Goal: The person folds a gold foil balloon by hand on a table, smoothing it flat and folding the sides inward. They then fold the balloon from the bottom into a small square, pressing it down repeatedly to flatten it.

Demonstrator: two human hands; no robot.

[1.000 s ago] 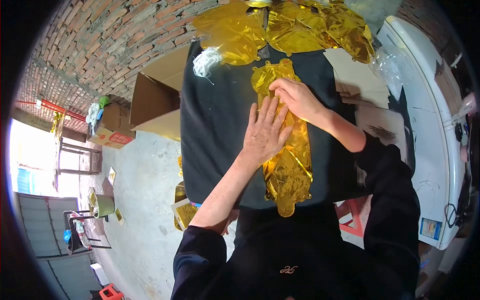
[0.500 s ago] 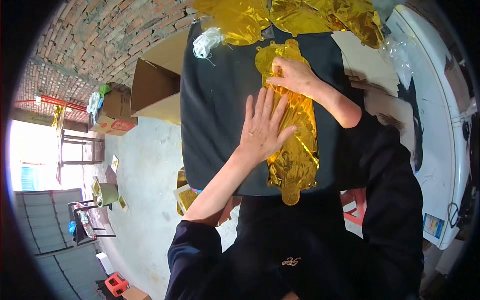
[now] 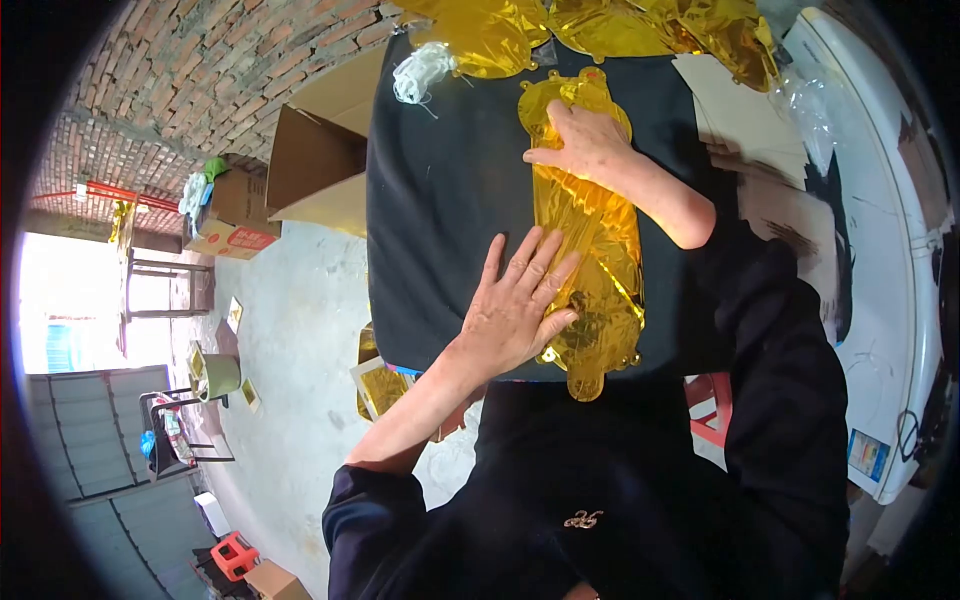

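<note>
A flat gold foil balloon (image 3: 605,265), long with small tabs along its edges, lies lengthwise on the black-covered table (image 3: 450,210). Its lower tip reaches over the near table edge. Spread flat, my left hand (image 3: 515,305) rests partly on the balloon's lower left side and partly on the black cloth. My right hand (image 3: 590,145) lies across the balloon's upper part, thumb out to the left and apart from the index finger. Its other fingers are partly hidden. Creases run down the foil between both hands.
More gold foil balloons (image 3: 640,30) lie along the far table edge, beside a bundle of white string (image 3: 423,72). Cardboard sheets (image 3: 745,120) and a white appliance (image 3: 880,240) stand on the right. An open cardboard box (image 3: 315,160) is left of the table.
My left hand has slid down the balloon toward the near edge. My right thumb and index finger, close together before, are now spread apart over the foil.
</note>
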